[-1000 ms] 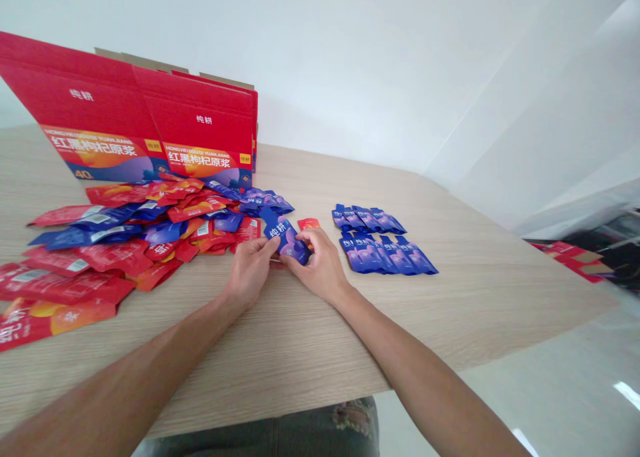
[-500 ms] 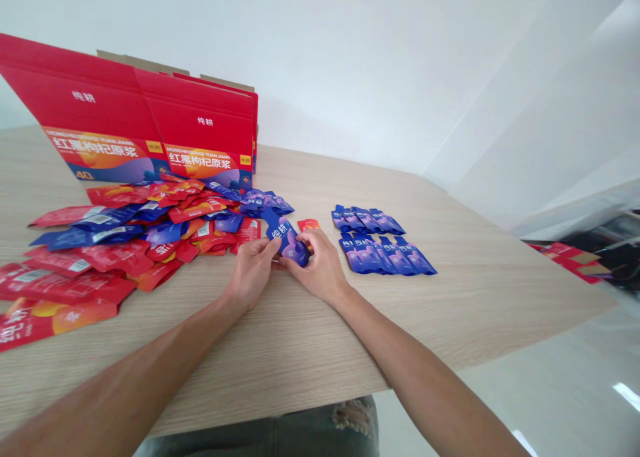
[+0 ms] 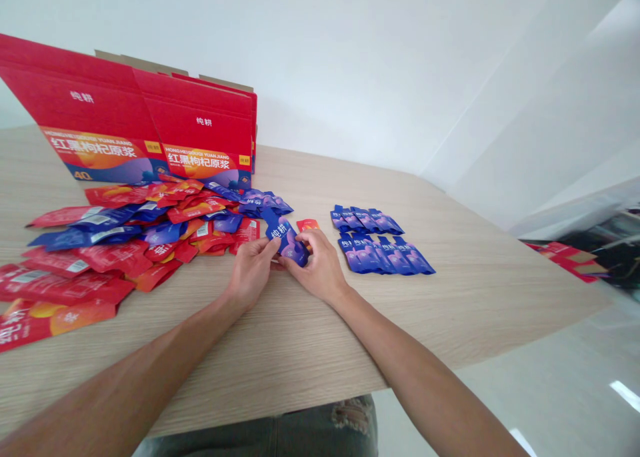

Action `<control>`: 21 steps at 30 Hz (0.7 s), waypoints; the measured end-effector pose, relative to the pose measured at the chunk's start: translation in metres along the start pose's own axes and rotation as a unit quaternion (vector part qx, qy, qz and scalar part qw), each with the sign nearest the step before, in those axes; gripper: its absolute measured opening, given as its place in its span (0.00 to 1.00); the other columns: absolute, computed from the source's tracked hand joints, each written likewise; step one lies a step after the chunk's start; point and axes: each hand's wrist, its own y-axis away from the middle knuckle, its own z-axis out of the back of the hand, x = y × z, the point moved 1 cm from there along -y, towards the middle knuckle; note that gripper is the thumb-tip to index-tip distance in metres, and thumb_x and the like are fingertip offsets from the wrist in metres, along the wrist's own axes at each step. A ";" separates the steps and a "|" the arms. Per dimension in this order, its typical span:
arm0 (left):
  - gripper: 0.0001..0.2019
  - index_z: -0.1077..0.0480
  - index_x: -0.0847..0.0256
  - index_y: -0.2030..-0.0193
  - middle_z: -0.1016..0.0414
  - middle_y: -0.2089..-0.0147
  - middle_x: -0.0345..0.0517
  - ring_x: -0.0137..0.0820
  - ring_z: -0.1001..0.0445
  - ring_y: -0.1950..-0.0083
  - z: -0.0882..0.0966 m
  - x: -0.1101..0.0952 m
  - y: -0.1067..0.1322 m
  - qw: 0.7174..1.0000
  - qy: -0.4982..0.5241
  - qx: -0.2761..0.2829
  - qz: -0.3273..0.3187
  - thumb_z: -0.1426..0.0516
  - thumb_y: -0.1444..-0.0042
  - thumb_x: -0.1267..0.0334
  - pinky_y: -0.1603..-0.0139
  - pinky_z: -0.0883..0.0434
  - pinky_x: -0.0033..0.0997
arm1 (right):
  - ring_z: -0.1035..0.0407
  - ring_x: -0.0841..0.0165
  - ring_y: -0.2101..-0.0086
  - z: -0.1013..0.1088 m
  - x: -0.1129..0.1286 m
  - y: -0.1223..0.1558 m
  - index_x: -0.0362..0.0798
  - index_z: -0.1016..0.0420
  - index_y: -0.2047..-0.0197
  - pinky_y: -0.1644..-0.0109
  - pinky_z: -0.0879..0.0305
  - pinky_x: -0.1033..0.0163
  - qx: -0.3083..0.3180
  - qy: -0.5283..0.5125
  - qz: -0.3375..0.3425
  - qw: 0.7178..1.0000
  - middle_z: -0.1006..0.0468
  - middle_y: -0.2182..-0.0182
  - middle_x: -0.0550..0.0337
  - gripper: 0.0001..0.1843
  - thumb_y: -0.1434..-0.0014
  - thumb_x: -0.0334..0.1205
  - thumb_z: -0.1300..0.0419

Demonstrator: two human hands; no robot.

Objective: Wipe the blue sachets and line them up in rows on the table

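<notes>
Between my two hands is a blue pouch (image 3: 285,236) with purple fruit print and white lettering, tilted with its narrow top to the upper left. My left hand (image 3: 253,270) pinches its left edge, thumb on the front. On its lower right side, my right hand (image 3: 320,264) grips it with curled fingers. Just behind my right hand, an orange-red pouch (image 3: 307,224) shows in part; my fingers cover the rest. To the left lies a loose heap of red pouches (image 3: 120,257) and blue pouches (image 3: 107,236).
Two overlapping rows of blue pouches (image 3: 385,254) lie on the wooden table (image 3: 480,277) to the right. Red printed cartons (image 3: 200,124) stand behind the heap, near the white wall. The table's front edge runs above my legs (image 3: 300,437).
Both hands keep the same hold on the blue pouch. The whole view has shifted very slightly; nothing else has visibly moved.
</notes>
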 end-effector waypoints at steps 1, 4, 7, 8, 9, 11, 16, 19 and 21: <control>0.15 0.29 0.59 0.78 0.26 0.75 0.41 0.29 0.28 0.73 0.000 0.001 0.000 1.000 -0.001 0.001 0.000 0.36 0.48 0.53 0.71 0.25 0.29 | 0.24 0.57 0.51 0.000 0.000 0.000 0.52 0.27 0.52 0.50 0.24 0.52 0.000 0.002 0.002 1.000 0.20 0.52 0.51 0.19 0.41 0.51 0.30; 0.17 0.28 0.59 0.77 0.25 0.74 0.42 0.32 0.25 0.72 0.000 0.001 0.000 1.000 -0.003 0.023 0.002 0.34 0.48 0.50 0.70 0.24 0.30 | 0.23 0.57 0.51 0.006 0.001 -0.004 0.52 0.26 0.53 0.48 0.24 0.52 -0.006 0.018 0.019 1.000 0.19 0.53 0.50 0.18 0.41 0.50 0.30; 0.19 0.23 0.62 0.69 0.19 0.68 0.47 0.33 0.22 0.70 -0.001 -0.001 0.002 0.998 -0.006 0.060 0.005 0.33 0.48 0.45 0.69 0.24 0.32 | 0.23 0.56 0.50 0.026 0.001 -0.011 0.52 0.25 0.55 0.43 0.26 0.51 -0.031 0.058 0.041 0.997 0.18 0.53 0.50 0.14 0.41 0.47 0.30; 0.20 0.21 0.63 0.65 0.18 0.65 0.48 0.33 0.21 0.69 -0.001 -0.002 0.003 0.998 -0.007 0.066 0.006 0.33 0.48 0.44 0.68 0.23 0.32 | 0.23 0.56 0.50 0.037 -0.001 -0.014 0.52 0.24 0.55 0.43 0.26 0.51 -0.043 0.079 0.038 0.995 0.18 0.53 0.50 0.14 0.41 0.46 0.31; 0.22 0.20 0.64 0.61 0.17 0.63 0.49 0.33 0.21 0.69 -0.001 -0.003 0.004 0.998 -0.010 0.068 0.007 0.33 0.48 0.44 0.68 0.23 0.33 | 0.23 0.56 0.51 0.051 -0.004 -0.016 0.52 0.24 0.56 0.43 0.26 0.51 -0.056 0.104 0.027 0.993 0.18 0.53 0.50 0.13 0.41 0.47 0.31; 0.24 0.19 0.65 0.56 0.17 0.61 0.50 0.31 0.22 0.70 -0.002 -0.003 0.005 0.997 -0.019 0.069 0.005 0.33 0.49 0.45 0.68 0.24 0.32 | 0.23 0.56 0.55 0.082 -0.013 -0.018 0.52 0.23 0.57 0.45 0.26 0.50 -0.078 0.161 -0.014 0.984 0.18 0.55 0.50 0.14 0.41 0.49 0.31; 0.21 0.19 0.66 0.54 0.17 0.61 0.48 0.29 0.22 0.70 -0.006 0.000 0.005 0.995 -0.060 0.084 -0.009 0.36 0.48 0.51 0.69 0.25 0.31 | 0.22 0.54 0.59 0.161 -0.052 -0.003 0.49 0.19 0.60 0.49 0.27 0.51 -0.063 0.337 -0.165 0.925 0.18 0.59 0.49 0.16 0.42 0.54 0.31; 0.19 0.19 0.65 0.54 0.17 0.62 0.47 0.29 0.23 0.71 -0.009 0.002 0.004 0.992 -0.084 0.092 -0.019 0.37 0.48 0.53 0.70 0.25 0.30 | 0.21 0.52 0.58 0.187 -0.070 0.011 0.49 0.17 0.59 0.52 0.29 0.53 -0.008 0.425 -0.252 0.869 0.16 0.60 0.46 0.17 0.40 0.54 0.32; 0.18 0.19 0.64 0.55 0.17 0.62 0.47 0.28 0.23 0.71 -0.009 0.003 0.003 0.991 -0.091 0.097 -0.027 0.37 0.48 0.54 0.70 0.26 0.29 | 0.21 0.52 0.58 0.194 -0.077 0.018 0.50 0.17 0.60 0.55 0.30 0.54 0.030 0.445 -0.294 0.845 0.15 0.61 0.47 0.17 0.39 0.56 0.32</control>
